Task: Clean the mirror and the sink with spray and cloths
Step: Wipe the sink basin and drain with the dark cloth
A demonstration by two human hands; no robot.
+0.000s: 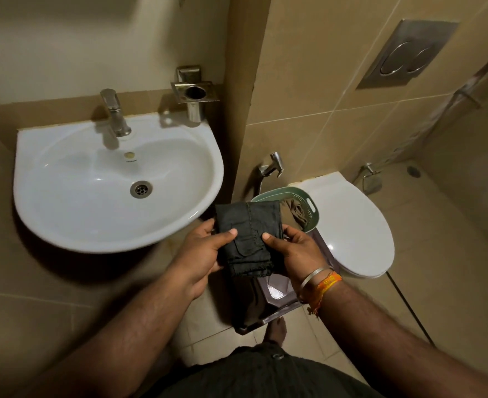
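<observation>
Both hands (199,254) (291,251) pinch folded black cloth (247,239) — thumbs on top.

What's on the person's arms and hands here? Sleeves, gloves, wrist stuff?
Both forearms are bare: no sleeves or gloves in view. The left hand and its wrist carry nothing. The right hand has a thin silver metal bangle at the wrist, beside an orange woven thread band with loose ends.

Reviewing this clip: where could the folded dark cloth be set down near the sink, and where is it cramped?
Both the left hand and right hand hold the dark cloth. Bare: the sink bowl around the drain, and the closed toilet lid right of the green basket. Cramped: the rim ledge beside the tap.
</observation>
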